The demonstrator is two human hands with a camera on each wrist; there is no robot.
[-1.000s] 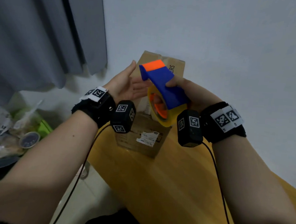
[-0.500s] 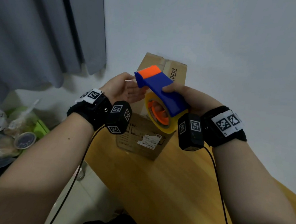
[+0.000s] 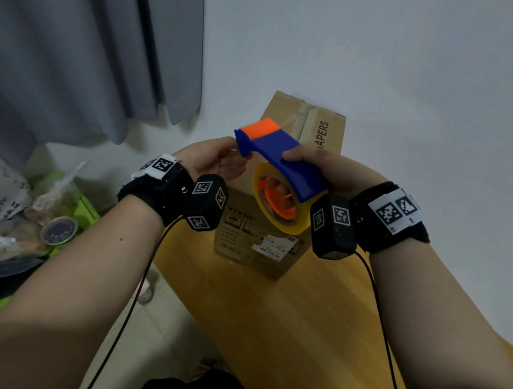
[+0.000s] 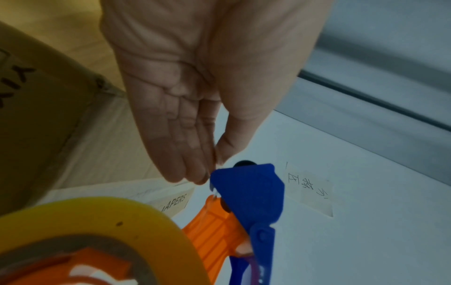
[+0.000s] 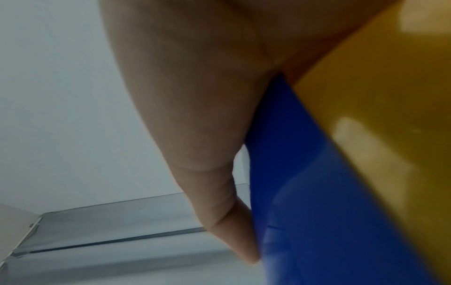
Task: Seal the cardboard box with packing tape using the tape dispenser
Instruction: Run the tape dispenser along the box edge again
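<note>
Head view shows the right hand (image 3: pixel 324 173) gripping the tape dispenser (image 3: pixel 280 162) above the cardboard box (image 3: pixel 282 178) at the table's (image 3: pixel 267 322) far corner. The left hand (image 3: pixel 211 161), fingers together and nearly straight, reaches the cutter end, probably seeking the tape's loose end; next, pull it onto the box seam.

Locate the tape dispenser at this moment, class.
In the head view, the tape dispenser is centre frame, held in the right hand above the cardboard box, with the left hand at its nose.
</note>
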